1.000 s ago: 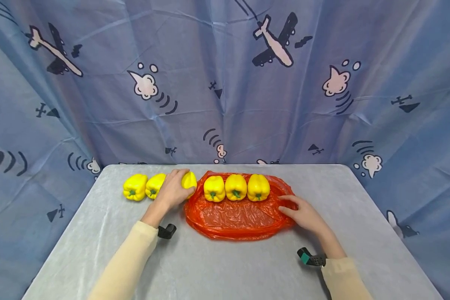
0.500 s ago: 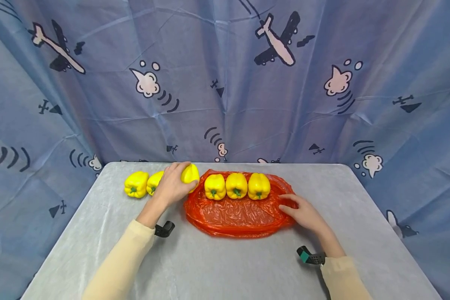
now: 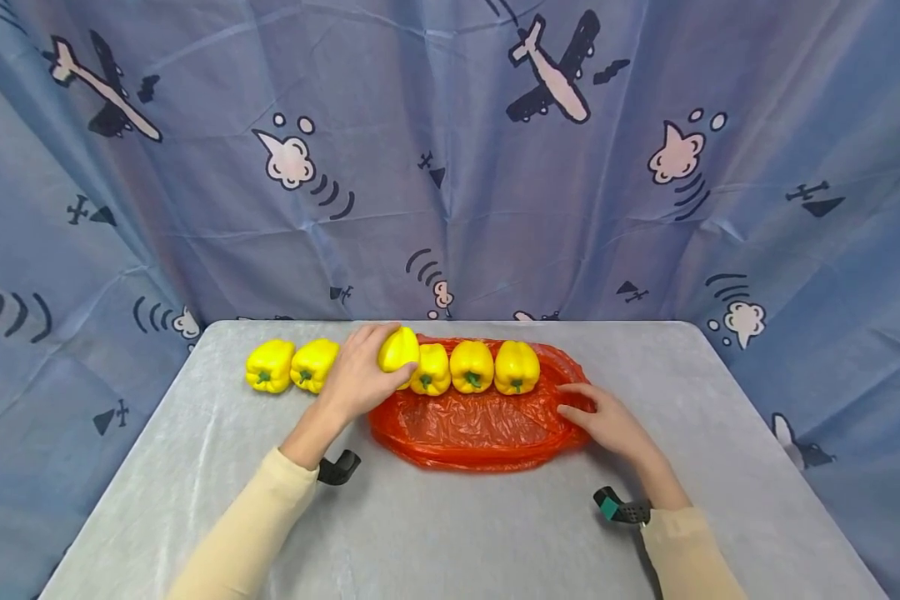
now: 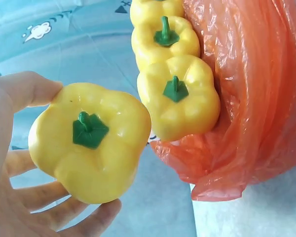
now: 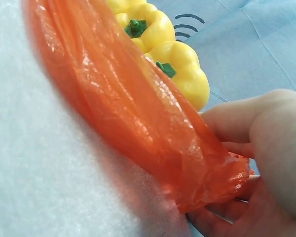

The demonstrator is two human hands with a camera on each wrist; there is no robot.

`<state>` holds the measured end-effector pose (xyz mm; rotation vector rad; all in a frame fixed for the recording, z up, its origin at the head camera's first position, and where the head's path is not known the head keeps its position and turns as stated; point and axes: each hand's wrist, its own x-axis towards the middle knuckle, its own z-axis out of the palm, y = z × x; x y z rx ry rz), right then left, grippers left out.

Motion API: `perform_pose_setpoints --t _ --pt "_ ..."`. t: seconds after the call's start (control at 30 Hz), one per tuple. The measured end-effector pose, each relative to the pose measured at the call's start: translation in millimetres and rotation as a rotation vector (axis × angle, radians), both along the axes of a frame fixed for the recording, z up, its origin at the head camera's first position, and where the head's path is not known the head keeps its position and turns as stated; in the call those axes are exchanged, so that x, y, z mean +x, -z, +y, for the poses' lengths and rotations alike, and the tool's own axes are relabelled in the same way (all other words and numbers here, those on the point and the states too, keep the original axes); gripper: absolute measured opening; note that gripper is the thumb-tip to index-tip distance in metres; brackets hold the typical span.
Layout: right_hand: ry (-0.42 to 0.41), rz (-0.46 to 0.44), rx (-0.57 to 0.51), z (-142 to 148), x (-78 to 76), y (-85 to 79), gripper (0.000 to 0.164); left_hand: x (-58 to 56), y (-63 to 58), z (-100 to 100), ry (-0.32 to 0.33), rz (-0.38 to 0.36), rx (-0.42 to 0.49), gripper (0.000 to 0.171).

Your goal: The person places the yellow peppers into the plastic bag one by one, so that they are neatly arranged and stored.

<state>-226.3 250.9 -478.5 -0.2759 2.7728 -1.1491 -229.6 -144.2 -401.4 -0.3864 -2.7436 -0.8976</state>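
My left hand grips a yellow bell pepper with a green stem, thumb on one side and fingers under the other. In the head view this pepper overlaps the left end of a red plastic bag and the leftmost pepper in it. Inside the spread bag stand three more yellow bell peppers in a row along its back. At the bag's right end my right hand holds the edge, the plastic lying between thumb and fingers in the right wrist view.
Two yellow bell peppers stand side by side on the grey table at the back left. A blue curtain with printed airplanes hangs behind the table and along its sides.
The left hand has lifted its bell pepper and carried it to the right, from beside the bag to over its left end. The right hand has stayed at the bag's right edge.
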Motion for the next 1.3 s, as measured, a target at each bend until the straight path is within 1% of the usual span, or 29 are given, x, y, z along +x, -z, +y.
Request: perform_pose_setpoints --t 0.17,0.47,0.8,1.07,1.3 --pt "-0.004 0.009 0.008 1.0 -1.5 -1.1 0.046 3.9 -0.7 6.5 0.017 0.033 0.017 0.065" --pt "-0.002 0.001 0.001 -0.4 -0.3 -2.6 0.047 13.1 1.4 24.9 0.07 0.024 0.086 0.062" --pt "-0.007 0.029 -0.015 0.4 0.7 -1.4 0.044 19.1 3.7 43.6 0.108 -0.006 0.128 0.058" --pt "-0.015 0.046 -0.03 1.0 1.5 -1.6 0.044 20.0 10.4 55.7 0.125 -0.015 0.162 0.059" --pt "-0.013 0.042 -0.019 -0.1 2.7 -3.9 0.044 20.8 18.0 68.1 0.126 -0.073 0.179 0.063"
